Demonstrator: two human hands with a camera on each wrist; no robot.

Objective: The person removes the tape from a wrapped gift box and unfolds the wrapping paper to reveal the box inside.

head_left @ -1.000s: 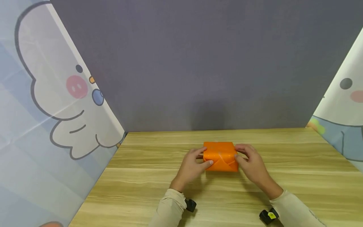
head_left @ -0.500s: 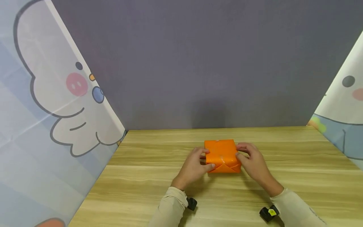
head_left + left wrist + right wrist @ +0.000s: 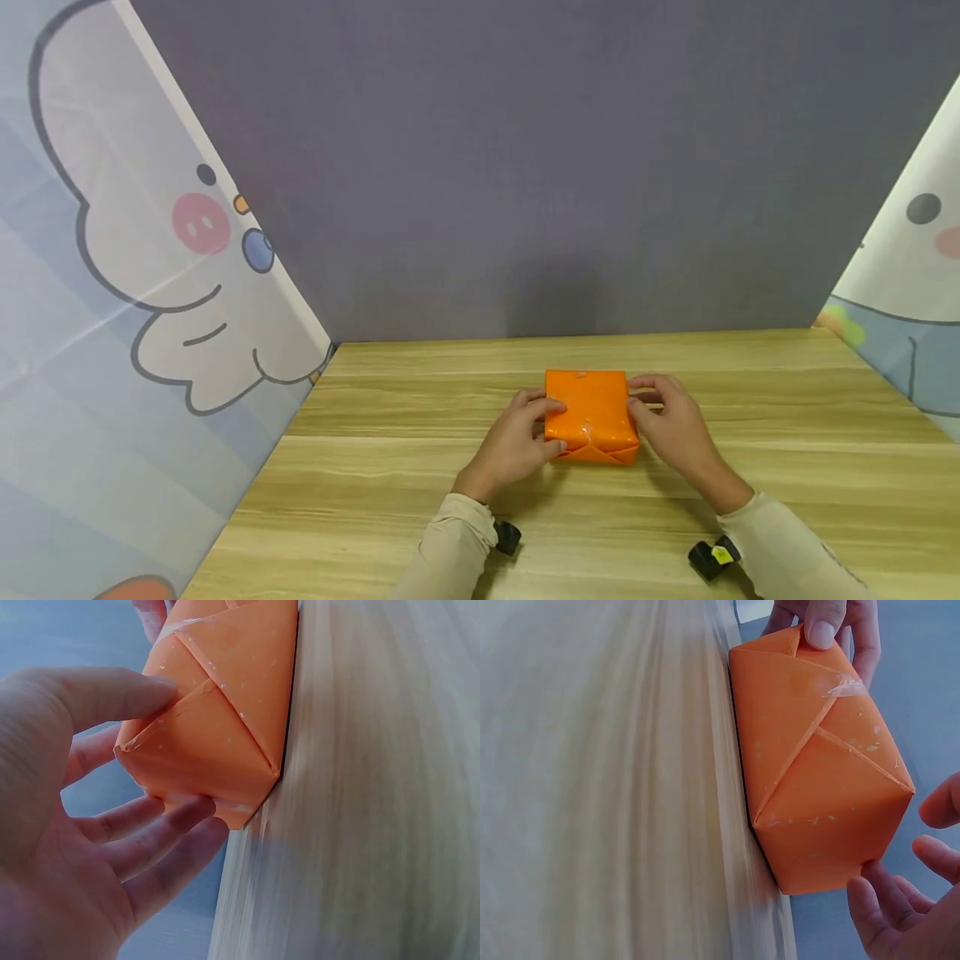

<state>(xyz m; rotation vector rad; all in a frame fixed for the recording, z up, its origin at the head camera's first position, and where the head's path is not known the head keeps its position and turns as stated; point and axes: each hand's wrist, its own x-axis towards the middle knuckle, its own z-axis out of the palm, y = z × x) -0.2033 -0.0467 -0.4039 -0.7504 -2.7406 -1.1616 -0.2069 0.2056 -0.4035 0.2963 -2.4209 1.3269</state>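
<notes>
A box-shaped package (image 3: 588,408) in shiny orange wrapping sits between my hands at the middle of the wooden table. Triangular folds and a strip of clear tape show on its near end in both wrist views. My left hand (image 3: 510,446) holds its left side: the thumb (image 3: 142,694) presses the folded end, one finger reaches over the top and other fingers lie along the side. At the right side is my right hand (image 3: 675,425). In the right wrist view its lower fingertips touch the package, while the thumb and another finger stand apart from it.
The wooden table (image 3: 360,483) runs back to a grey panel (image 3: 480,183). Sheets with cartoon prints, a left one (image 3: 97,358) and a right one (image 3: 900,275), border it. Black wrist devices hang under both beige sleeves (image 3: 450,550).
The package has shifted slightly right and its angle has changed, so more of its top and less of its folded end show. My left index finger reaches farther over the top.
</notes>
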